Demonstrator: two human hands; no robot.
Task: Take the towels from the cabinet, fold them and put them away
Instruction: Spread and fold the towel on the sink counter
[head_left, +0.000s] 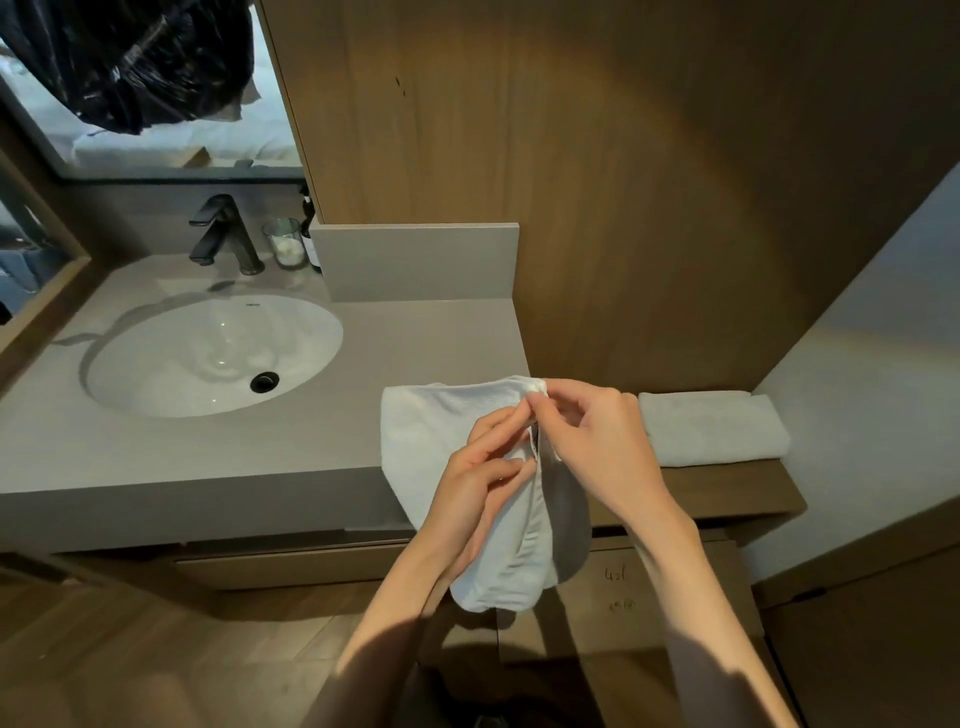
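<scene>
Cotton balls (289, 251) in glass (283, 231)

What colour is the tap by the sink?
The tap is black, seen in the head view.

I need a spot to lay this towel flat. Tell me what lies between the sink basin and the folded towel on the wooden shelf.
In the head view: bare grey countertop, then both hands gripping the white towel.
</scene>
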